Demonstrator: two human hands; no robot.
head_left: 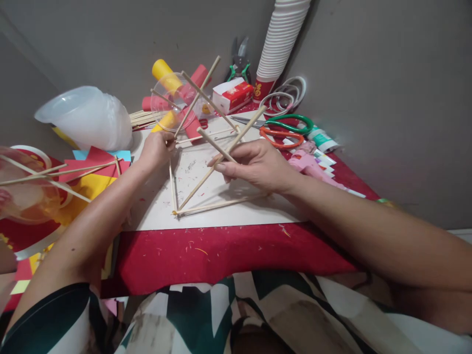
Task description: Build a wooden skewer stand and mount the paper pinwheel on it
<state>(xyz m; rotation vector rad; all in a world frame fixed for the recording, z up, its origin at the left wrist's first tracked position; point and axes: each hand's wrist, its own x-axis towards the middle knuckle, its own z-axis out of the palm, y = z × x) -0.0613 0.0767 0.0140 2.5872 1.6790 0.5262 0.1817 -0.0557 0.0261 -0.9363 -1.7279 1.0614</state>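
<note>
A frame of thin wooden sticks (221, 202) stands on the white board (147, 216), its sticks joined at the corners. My left hand (157, 150) pinches a stick near the frame's far left corner, where a slanting stick (199, 97) rises and crosses another. My right hand (258, 164) grips two crossed sticks (230, 150) between thumb and fingers, above the frame's right half. One of these slants down to the near left corner, which shows a yellowish joint. The fingertips of my left hand are partly hidden.
Scissors with green and orange handles (282, 137) lie behind my right hand, near paint tubes (322, 137). Behind are stacked paper cups (282, 39), pruning shears (239, 61), a red-white box (234, 93) and coloured paper rolls (165, 73). Plastic bowls (88, 118) and another stick frame (47, 174) are left.
</note>
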